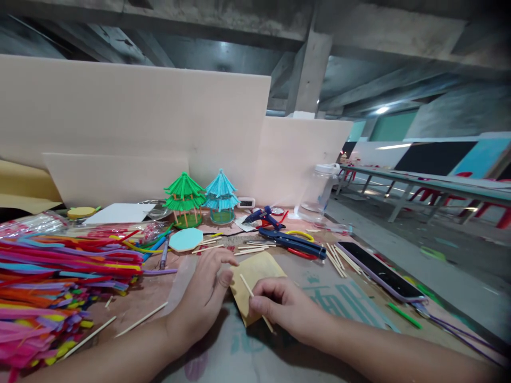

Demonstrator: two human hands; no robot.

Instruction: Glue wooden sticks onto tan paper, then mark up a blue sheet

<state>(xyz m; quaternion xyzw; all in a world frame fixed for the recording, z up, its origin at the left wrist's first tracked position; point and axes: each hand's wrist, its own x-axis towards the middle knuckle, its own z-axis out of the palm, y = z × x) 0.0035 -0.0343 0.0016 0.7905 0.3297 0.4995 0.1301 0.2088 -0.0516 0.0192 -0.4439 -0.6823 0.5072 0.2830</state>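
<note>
Between finger and thumb, my right hand [279, 306] pinches a thin wooden stick [246, 285], tilted over a piece of yellowish-brown paper [259, 266]. My left hand [209, 284] is at the paper's left edge, fingers curved and apart from the thumb, with nothing visible between them. Beyond the hands lie several loose wooden sticks [253, 248] and a light-blue octagonal piece [186, 239]. A green pavilion model [184, 199] and a blue pavilion model [221, 196] stand upright behind these.
Bundles of coloured pipe cleaners [59, 276] cover the left side. Dark-handled cutters [293, 242] and a blue glue gun [265, 215] lie ahead. To the right are a phone [381, 271] and a clear plastic bottle [319, 191]. Pale boards [139, 117] stand behind.
</note>
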